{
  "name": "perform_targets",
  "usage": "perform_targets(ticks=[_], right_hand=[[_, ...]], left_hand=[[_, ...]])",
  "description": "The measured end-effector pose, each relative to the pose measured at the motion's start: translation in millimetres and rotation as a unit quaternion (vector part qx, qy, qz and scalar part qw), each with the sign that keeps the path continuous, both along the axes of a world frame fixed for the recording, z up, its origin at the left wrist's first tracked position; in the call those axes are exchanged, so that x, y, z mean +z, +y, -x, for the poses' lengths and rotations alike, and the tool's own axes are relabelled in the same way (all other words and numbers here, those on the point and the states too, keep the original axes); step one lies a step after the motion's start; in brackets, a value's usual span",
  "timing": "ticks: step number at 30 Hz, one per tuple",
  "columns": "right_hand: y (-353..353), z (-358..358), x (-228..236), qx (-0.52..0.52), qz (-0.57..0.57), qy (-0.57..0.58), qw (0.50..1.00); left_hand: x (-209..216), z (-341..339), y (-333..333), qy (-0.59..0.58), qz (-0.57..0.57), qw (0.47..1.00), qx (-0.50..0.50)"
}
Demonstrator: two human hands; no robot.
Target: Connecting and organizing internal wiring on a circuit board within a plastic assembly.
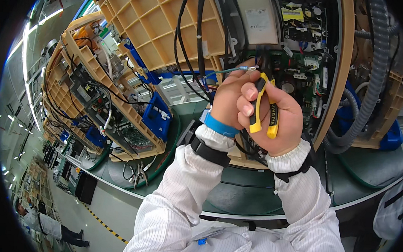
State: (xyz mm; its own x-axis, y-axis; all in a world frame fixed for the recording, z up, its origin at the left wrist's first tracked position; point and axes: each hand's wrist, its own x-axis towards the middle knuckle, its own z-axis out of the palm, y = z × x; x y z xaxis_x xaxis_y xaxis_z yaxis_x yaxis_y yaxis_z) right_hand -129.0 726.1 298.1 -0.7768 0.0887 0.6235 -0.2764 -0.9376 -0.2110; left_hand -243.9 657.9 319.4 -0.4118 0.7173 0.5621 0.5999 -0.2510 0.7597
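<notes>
My right hand (283, 112) is closed around the yellow-and-black handles of a pair of pliers (258, 113). The jaws point away from me, toward the open machine, and their tips are hard to make out. Close on its left is my left hand (228, 97), wearing a blue wristband (221, 126), its fingers closed at a thin blue-green wire (225, 71). That wire ends in a metal ring terminal (251, 68) at the fingertips. Part of the left fingers is hidden behind the right hand. Dark cables and a green circuit board (301, 79) lie just beyond both hands.
Inside the machine sits a white box-shaped module (258, 19). A ribbed tan panel (159, 24) stands at the left with black cables (200, 38) hanging before it. Thick grey corrugated hose (376, 58) runs at the right. Another opened unit (106, 92) stands farther left; a person (50, 225) is beyond.
</notes>
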Motion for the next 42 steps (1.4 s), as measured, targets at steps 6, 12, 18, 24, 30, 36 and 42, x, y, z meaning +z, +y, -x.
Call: perform_targets(ticks=[6, 12, 18, 24, 30, 36, 42], right_hand=[[7, -20, 16, -0.038, -0.04, -0.089, 0.994], [13, -33, 30, -0.075, -0.1, -0.16, 0.979], [15, -31, 33, -0.112, -0.13, -0.191, 0.967], [4, -32, 38, -0.121, -0.093, -0.229, 0.961], [-2, -29, 46, -0.085, -0.041, -0.173, 0.98], [-2, -22, 49, -0.028, 0.041, -0.113, 0.992], [-4, -23, 63, -0.067, 0.058, -0.162, 0.983]], left_hand=[[17, -6, -11, -0.266, -0.023, 0.945, -0.189], [28, -5, -9, 0.036, 0.055, 0.998, -0.009], [27, 6, -8, -0.126, 0.054, 0.988, -0.072], [45, -7, -14, -0.006, 0.086, 0.996, -0.036], [44, 9, -15, 0.14, 0.054, 0.987, -0.055], [43, 7, -12, 0.214, 0.055, 0.975, -0.015], [38, 10, -9, 0.154, 0.016, 0.986, -0.059]])
